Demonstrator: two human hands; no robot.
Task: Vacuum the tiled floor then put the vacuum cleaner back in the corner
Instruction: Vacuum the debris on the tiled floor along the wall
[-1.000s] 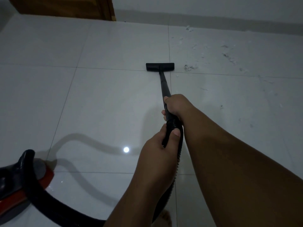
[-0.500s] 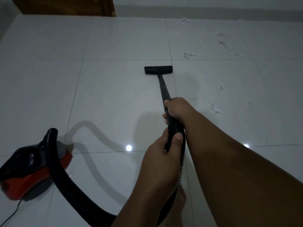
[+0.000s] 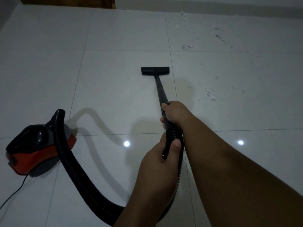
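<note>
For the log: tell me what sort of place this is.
Probably a room in a home: glossy tiled floor, a small canister vacuum, and what looks like a wooden door by the far wall.

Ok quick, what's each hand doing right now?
Left hand: gripping the ribbed hose.
Right hand: gripping the wand.
</note>
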